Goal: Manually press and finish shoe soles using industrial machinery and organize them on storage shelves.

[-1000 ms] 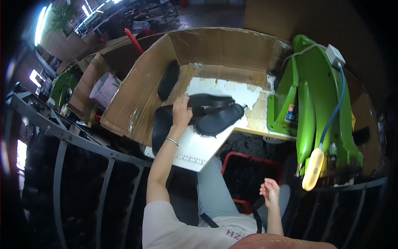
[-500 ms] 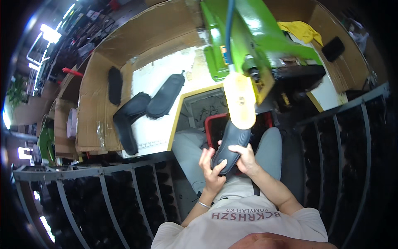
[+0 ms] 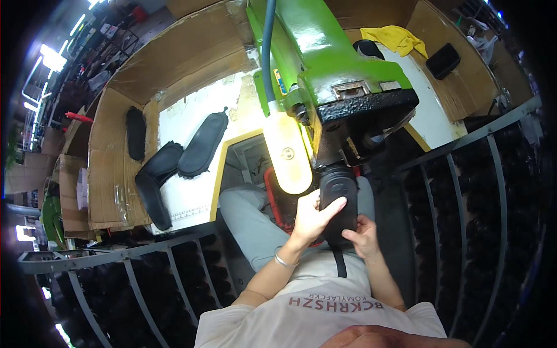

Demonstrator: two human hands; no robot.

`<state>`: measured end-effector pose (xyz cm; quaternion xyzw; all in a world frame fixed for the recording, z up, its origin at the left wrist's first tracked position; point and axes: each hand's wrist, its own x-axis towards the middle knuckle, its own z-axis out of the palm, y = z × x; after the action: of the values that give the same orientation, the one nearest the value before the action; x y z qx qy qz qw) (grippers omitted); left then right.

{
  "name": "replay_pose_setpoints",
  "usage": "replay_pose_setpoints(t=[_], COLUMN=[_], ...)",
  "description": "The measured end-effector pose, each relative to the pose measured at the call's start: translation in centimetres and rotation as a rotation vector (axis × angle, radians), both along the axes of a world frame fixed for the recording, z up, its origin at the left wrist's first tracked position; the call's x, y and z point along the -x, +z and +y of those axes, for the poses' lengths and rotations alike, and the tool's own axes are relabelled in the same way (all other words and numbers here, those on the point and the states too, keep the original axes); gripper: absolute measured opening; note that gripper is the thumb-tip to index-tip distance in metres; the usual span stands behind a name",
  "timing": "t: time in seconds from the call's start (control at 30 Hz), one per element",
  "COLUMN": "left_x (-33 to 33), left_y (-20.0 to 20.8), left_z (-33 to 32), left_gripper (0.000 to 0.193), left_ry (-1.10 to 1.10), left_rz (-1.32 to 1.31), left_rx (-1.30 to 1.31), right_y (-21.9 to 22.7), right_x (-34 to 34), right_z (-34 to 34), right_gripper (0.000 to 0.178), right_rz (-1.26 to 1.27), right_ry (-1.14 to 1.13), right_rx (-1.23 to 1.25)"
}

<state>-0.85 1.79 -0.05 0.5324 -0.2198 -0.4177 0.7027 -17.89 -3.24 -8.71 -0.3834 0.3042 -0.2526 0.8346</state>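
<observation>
A black shoe sole [image 3: 340,210] is held between my two hands over my lap. My left hand [image 3: 312,220] grips its left edge, thumb lying across the top face. Lower down, on the opposite edge, my right hand [image 3: 364,236] closes around the sole with its thumb on the rim. The sole's far end reaches up to the black head [image 3: 365,124] of a green machine [image 3: 325,46]; whether the two touch is hidden. Just left of the sole, a glowing elongated lamp [image 3: 288,155] hangs on a grey-blue cable.
Several black soles [image 3: 203,144] lie on the white tabletop [image 3: 188,107] at the left, inside cardboard walls [image 3: 110,174]. A yellow cloth [image 3: 395,39] rests at the back right. Below the lamp sits a red bin [image 3: 271,191]. Metal railings [image 3: 499,191] flank me, with dark piles behind them.
The sole has moved from beneath the lamp to the machine head. My left hand has slid farther up its left edge, while my right hand now grips nearer its lower end. The view has shifted.
</observation>
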Motion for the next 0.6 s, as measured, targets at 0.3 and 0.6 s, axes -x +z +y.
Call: replay_pose_setpoints(t=[0.3,0.6], left_x=[-1.8,-1.3], left_y=[1.3,-2.1], left_z=[-1.6,-1.2], left_gripper=[0.009,0.011], left_ry=[0.046,0.119], left_rz=[-0.156,-0.178], left_rx=[-0.090,-0.114], right_y=[1.4,4.9], right_x=[-2.0,0.8], right_z=[1.4,-7.1], right_gripper=[0.046,0.036], right_rz=[-0.062,0.013], right_ry=[0.035,-0.297], right_rx=[0.001,0.214])
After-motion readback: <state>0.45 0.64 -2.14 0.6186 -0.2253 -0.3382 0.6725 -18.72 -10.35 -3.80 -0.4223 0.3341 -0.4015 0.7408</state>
